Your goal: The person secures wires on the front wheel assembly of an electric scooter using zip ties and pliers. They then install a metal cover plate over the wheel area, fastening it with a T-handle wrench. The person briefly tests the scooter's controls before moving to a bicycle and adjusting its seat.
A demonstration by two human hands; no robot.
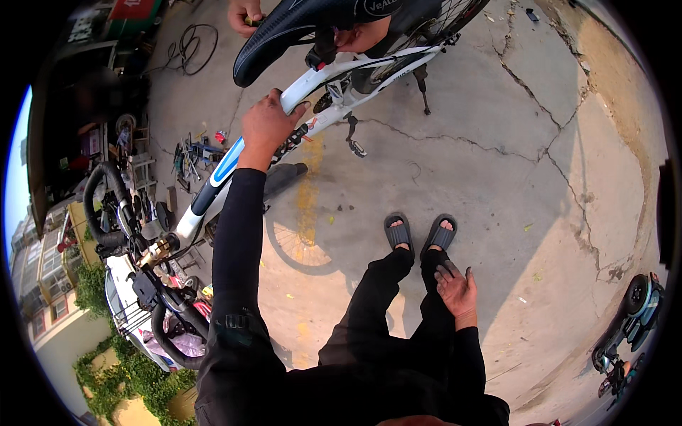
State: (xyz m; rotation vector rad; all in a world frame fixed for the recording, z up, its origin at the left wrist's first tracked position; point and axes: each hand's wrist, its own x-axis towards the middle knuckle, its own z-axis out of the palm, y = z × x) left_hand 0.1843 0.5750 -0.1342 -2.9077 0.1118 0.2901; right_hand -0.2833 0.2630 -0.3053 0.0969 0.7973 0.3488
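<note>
My left hand point(270, 126) is wrapped round the top tube of a white bicycle frame point(301, 86) with blue and black sections. The bicycle stands upright, its black saddle point(273, 46) beyond my hand and its drop handlebar point(106, 206) to the left. My right hand point(457, 291) hangs palm up over my thigh, fingers loosely apart, holding nothing; dark smudges mark its fingertips. Another person's hand point(364, 35) is under the saddle by the seat post. That person's other hand point(244, 14) pinches a small yellowish and dark item near the saddle's edge.
Several hand tools point(190, 160) lie on the concrete left of the frame. A black hose or cable point(186, 51) is coiled farther back. The bicycle's pedal point(356, 148) and kickstand point(422, 89) stick out on my side. A parked scooter point(629, 319) stands at the far right.
</note>
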